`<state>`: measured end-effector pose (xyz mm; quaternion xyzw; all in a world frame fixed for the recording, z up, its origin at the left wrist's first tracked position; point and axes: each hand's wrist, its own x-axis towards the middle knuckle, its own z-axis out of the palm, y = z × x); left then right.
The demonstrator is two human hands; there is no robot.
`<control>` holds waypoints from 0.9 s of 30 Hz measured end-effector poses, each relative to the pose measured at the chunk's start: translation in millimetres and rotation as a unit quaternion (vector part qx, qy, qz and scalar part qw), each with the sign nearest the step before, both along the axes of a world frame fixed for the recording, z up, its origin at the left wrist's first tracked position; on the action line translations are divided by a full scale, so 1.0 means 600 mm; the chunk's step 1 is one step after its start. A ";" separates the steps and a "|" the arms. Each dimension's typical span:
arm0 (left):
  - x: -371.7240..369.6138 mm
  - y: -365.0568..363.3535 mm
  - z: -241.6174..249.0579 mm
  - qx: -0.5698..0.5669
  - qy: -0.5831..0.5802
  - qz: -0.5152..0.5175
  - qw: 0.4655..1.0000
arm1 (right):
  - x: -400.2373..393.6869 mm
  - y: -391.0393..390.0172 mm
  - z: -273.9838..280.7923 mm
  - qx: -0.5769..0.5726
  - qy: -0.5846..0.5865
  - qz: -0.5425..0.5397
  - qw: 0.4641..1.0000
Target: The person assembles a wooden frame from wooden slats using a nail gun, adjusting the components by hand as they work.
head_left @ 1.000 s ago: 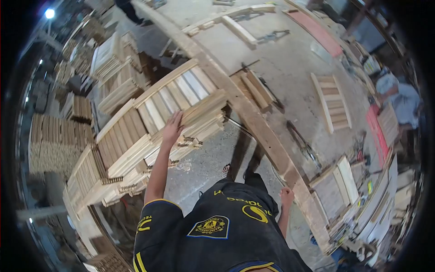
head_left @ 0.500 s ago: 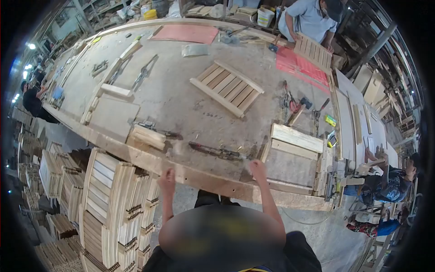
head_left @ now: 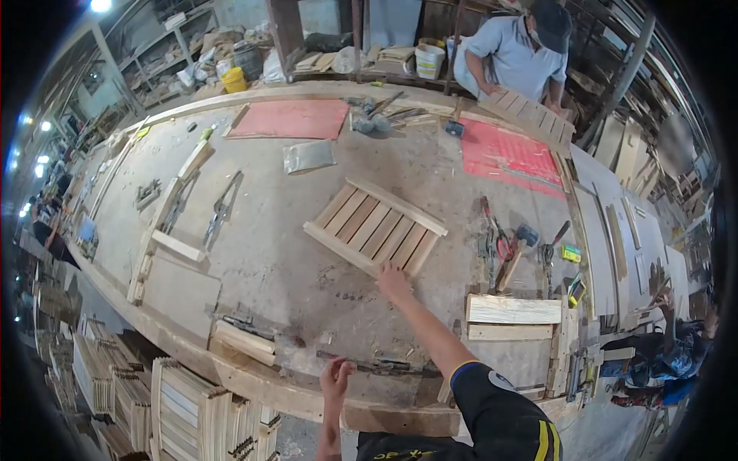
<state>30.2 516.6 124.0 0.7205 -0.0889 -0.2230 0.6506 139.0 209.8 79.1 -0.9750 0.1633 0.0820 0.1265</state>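
A slatted wooden panel [head_left: 372, 223] lies flat on the workbench [head_left: 261, 261], tilted across its middle. My right hand [head_left: 393, 283] is stretched out to the panel's near rail and touches it at the lower edge; its fingers look pressed to the wood. Near the bench's front edge, my left hand [head_left: 336, 375] is raised with curled fingers, and I cannot make out anything in it. Just right of it, a dark metal clamp [head_left: 392, 366] lies on the bench.
Wooden blocks [head_left: 244, 343] sit at the front left. A wooden frame [head_left: 513, 310], a hammer [head_left: 526, 235] and red-handled pliers [head_left: 503, 247] are at the right. A co-worker [head_left: 516, 54] holds another slatted panel [head_left: 530, 115] across the bench. Stacked panels [head_left: 184, 407] stand below left.
My right hand has reached forward from the bench's front edge to the slatted panel. My left hand has moved right and now hangs over the bench's edge. The view has shifted.
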 end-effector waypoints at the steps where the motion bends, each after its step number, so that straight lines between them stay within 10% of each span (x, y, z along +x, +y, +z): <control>1: 0.009 -0.012 -0.014 -0.025 0.073 0.025 0.997 | 0.001 -0.003 -0.017 -0.002 0.007 0.013 1.000; 7: 0.030 -0.156 0.018 -0.320 0.428 0.015 0.845 | -0.036 -0.051 0.109 0.081 -0.083 -0.048 0.992; 8: 0.028 -0.190 0.031 -0.439 0.502 0.016 0.745 | -0.044 -0.073 0.150 0.143 -0.041 -0.021 0.989; 12: 0.003 -0.309 0.066 -0.505 0.519 0.072 0.686 | -0.227 -0.139 0.352 0.437 -0.115 -0.016 0.892; 15: -0.020 -0.306 0.059 -0.532 0.489 0.055 0.689 | -0.442 -0.146 0.429 0.519 -0.024 0.016 0.855; 20: -0.302 -0.254 0.141 -0.376 0.300 0.035 0.876 | -0.792 -0.177 0.399 0.390 -0.047 0.145 0.908; 27: -0.470 -0.292 0.135 -0.226 0.387 0.147 0.882 | -1.043 -0.243 0.210 0.251 -0.122 0.122 0.953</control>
